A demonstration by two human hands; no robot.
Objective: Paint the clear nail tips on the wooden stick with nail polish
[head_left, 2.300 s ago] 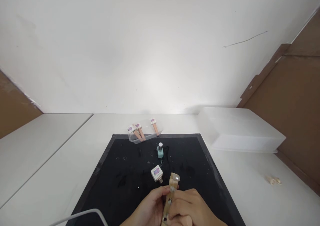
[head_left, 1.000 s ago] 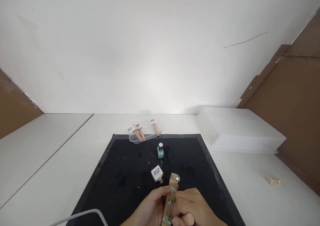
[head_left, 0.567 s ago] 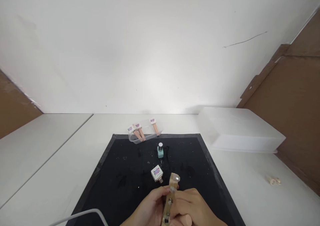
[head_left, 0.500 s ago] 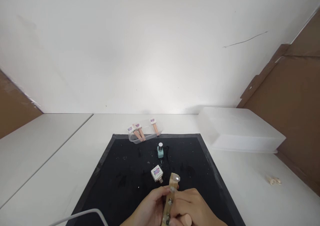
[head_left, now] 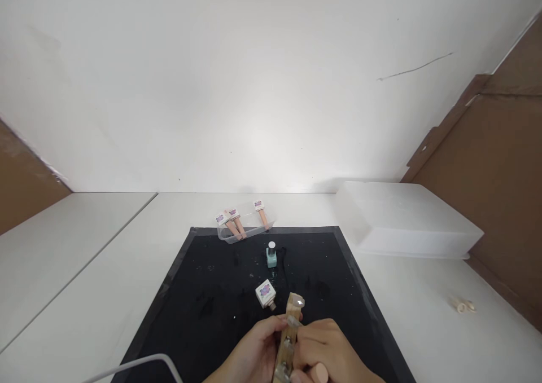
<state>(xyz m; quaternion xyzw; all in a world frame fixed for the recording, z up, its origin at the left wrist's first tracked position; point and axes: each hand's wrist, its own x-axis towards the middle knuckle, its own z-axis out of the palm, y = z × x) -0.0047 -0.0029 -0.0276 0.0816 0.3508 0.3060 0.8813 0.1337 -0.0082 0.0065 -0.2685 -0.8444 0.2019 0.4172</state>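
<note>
My left hand (head_left: 254,353) is closed round a narrow wooden strip (head_left: 292,328) that carries several clear nail tips. My right hand (head_left: 328,346) is curled close against the strip's right side, pinching a peach nail polish cap (head_left: 319,373). The cap's brush end is hidden by the fingers. Just beyond my hands, a white square nail polish bottle (head_left: 266,293) with a purple floral label lies uncapped, its neck towards me. Farther back stands a teal nail polish bottle (head_left: 271,257) with a silver-white cap.
A clear plastic tray (head_left: 254,232) at the back of the black mat (head_left: 203,293) holds several peach-capped polish bottles. An upturned white bin (head_left: 417,219) sits at right, with small beige pieces (head_left: 462,305) nearer. A white curved bar (head_left: 144,360) crosses the lower left.
The peach cap in my right hand has shifted slightly to the right. The wooden strip has turned a little in my left hand, and the bottles have stayed put.
</note>
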